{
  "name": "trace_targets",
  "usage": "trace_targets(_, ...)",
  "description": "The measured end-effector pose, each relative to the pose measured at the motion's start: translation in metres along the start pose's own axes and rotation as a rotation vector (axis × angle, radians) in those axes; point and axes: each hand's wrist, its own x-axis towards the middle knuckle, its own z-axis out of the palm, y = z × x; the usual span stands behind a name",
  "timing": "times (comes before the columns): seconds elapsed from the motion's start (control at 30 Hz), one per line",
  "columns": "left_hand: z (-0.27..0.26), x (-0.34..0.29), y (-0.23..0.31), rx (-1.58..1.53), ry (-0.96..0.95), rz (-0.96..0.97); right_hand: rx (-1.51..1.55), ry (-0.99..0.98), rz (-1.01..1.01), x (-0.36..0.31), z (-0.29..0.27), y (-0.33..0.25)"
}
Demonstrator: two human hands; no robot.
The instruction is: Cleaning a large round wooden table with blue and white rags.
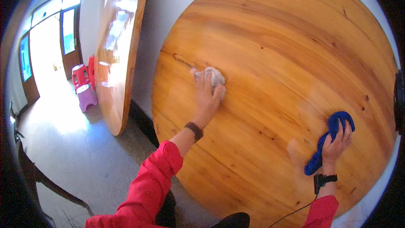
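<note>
- 1 white cloth (217, 77) is clamped under left hand (206, 99), pressed on round tabletop (261, 71), left half.
- 1 blue cloth (314, 163) is clamped in right hand (334, 147), same tabletop, lower right.
- 1 other tabletop (116, 61) is stood on edge, left.
- 1 purple stool (87, 98) is seen beside it.

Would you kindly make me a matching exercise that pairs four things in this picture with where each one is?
1. Pale cloth
2. Blue cloth
3. Purple stool
4. Brown band

A. On the floor
B. Around the left wrist
C. Under the right hand
D. Under the left hand

Pairs: 1-D, 2-C, 3-A, 4-B
</note>
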Motion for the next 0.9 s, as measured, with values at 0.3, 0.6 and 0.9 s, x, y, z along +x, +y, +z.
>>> trace_targets(0.3, 0.034, -0.046, 0.129, -0.197, -0.246, 0.292, 0.03, 0.025, 0.003, 0.001, -0.001, -0.003)
trace_targets(0.6, 0.045, -0.097, 0.177, -0.276, -0.523, 0.69, 0.065, 0.032, 0.006, -0.002, 0.005, 0.003)
trace_targets(0.9, 0.022, -0.076, 0.088, -0.182, -0.526, 0.542, 0.073, 0.044, -0.049, -0.004, 0.01, 0.008)
